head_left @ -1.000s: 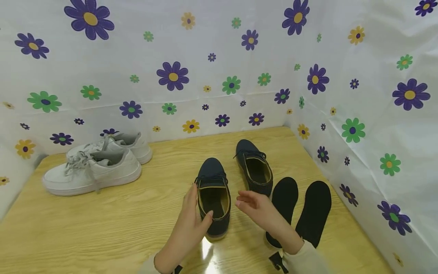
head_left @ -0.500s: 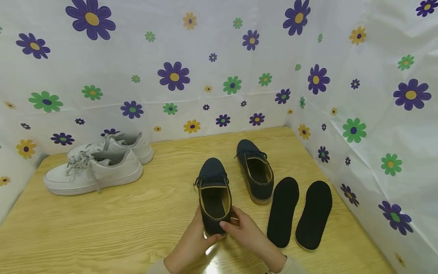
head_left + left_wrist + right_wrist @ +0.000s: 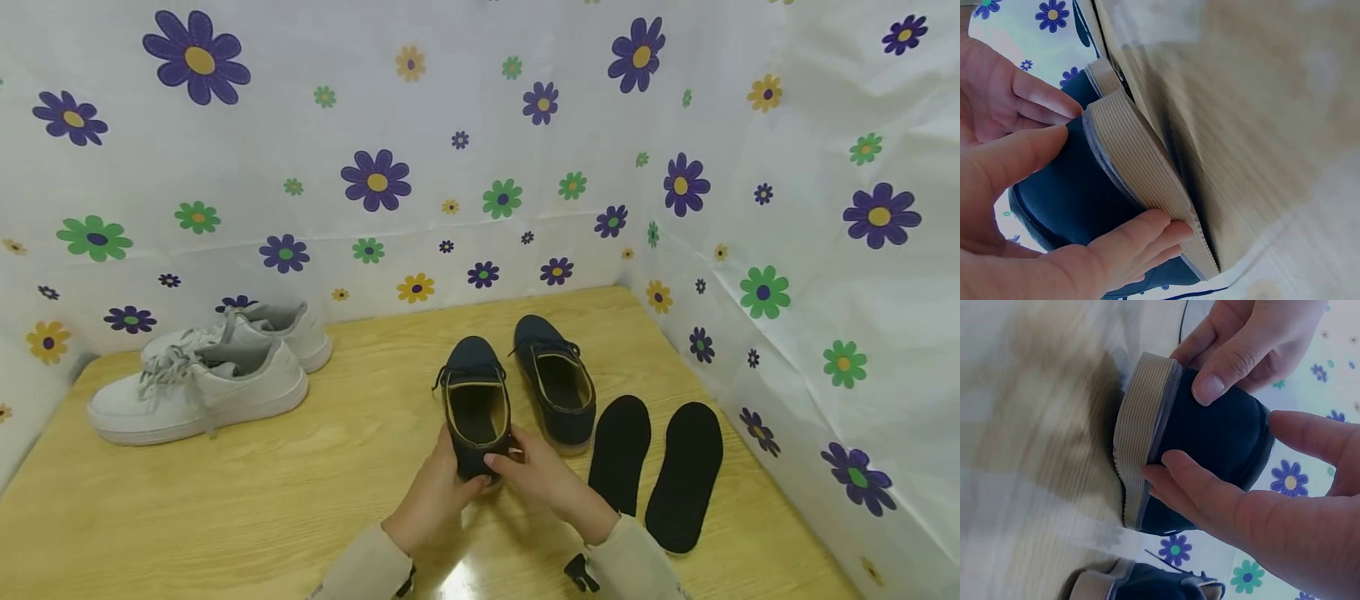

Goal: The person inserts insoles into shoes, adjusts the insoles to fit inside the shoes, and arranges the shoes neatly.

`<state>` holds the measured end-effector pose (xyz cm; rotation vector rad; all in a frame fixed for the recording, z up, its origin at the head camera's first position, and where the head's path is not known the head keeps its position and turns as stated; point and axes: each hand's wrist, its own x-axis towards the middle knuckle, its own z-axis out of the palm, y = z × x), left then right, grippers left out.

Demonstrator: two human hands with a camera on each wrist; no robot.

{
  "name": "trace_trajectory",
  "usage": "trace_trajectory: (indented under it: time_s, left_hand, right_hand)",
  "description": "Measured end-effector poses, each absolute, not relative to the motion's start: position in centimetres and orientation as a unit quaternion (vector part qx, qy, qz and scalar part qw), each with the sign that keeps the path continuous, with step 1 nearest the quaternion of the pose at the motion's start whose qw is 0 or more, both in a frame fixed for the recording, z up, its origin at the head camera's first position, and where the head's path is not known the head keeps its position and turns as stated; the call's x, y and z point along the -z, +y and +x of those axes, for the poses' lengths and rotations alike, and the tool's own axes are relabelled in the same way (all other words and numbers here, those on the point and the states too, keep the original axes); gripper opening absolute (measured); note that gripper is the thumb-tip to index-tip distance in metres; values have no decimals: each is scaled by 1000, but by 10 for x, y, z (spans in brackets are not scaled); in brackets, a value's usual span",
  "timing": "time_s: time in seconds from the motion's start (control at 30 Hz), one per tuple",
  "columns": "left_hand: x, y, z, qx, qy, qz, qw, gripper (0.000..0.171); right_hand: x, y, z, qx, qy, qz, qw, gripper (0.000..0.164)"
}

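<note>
A dark navy lace-up shoe (image 3: 474,354), toe pointing away, is held at its heel between both hands. My left hand (image 3: 438,483) grips the heel's left side, its thumb at the back and its fingers along the ribbed tan sole (image 3: 1135,140). On the right side my right hand (image 3: 543,471) holds it, thumb on the heel's back and fingers on the side. Dark shadow lies under the heel in both wrist views, and the heel looks slightly raised. Its matching shoe (image 3: 573,425) stands just to the right. Two black insoles (image 3: 621,446) lie flat beside the right forearm.
A pair of white sneakers (image 3: 262,400) stands at the back left of the wooden table (image 3: 225,508). White sheeting with printed flowers (image 3: 420,108) walls the back and the right side.
My right hand has come in from beside the shoe to grip its heel. My left hand has shifted back to the heel. The shoe has since moved slightly away or up.
</note>
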<state>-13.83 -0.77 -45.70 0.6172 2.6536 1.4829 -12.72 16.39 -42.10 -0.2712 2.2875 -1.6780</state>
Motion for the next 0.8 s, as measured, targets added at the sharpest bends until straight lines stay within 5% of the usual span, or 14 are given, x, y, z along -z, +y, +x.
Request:
trace_trajectory:
  time_s: [0.8]
  left_hand:
    - [471, 16, -177, -478, 845, 240, -15, 87]
  right_hand:
    - [419, 175, -156, 557, 815, -66, 145, 79]
